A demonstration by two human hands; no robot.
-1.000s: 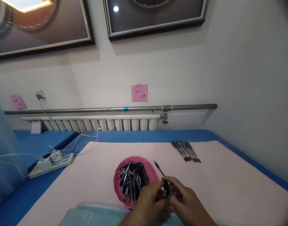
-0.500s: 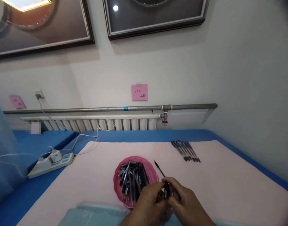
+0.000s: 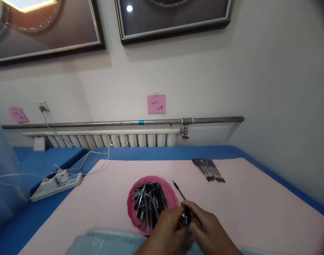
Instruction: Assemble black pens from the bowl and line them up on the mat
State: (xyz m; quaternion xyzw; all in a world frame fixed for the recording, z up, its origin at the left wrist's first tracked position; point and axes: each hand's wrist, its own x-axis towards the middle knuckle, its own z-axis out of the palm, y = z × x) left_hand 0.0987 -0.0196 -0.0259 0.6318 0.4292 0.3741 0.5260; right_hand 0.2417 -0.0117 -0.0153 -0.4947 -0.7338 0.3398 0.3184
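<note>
Both hands sit at the lower centre of the frame, close together, fingertips nearly meeting. Left hand [image 3: 167, 228]: fingers curled in, pinching at a dark pen piece [image 3: 187, 214]; part of its grip is hidden behind its own knuckles. Right hand [image 3: 209, 226]: thumb and fingers bent narrowly around the same piece from the other side. The piece stands roughly upright in the picture between the two hands; its lower end is blurred.

A thin dark rod with a pointed tip [image 3: 179, 189] slants from just above the right fingertips toward the upper left. Cannot tell whether it is held or lies on the pink sheet [image 3: 257, 205].

Pink scalloped bowl [image 3: 130, 209]: lower centre, just left of the hands, its lower right rim covered by the left hand. Contents: a jumbled heap of clear and black pen parts [image 3: 148, 203], lying at mixed angles.

Right of centre, near the far edge of the sheet: a row of pens [image 3: 208, 170], side by side, slanted, dark at both ends, well apart from the hands.

Bottom edge, left of the hands: light blue cloth [image 3: 106, 244]. Lower left, on the blue surface [image 3: 164, 153] that borders the sheet: white power strip [image 3: 57, 187] with plugs and white cables. Behind, at mid-height: white radiator [image 3: 151, 140] below a metal pipe [image 3: 111, 123].
</note>
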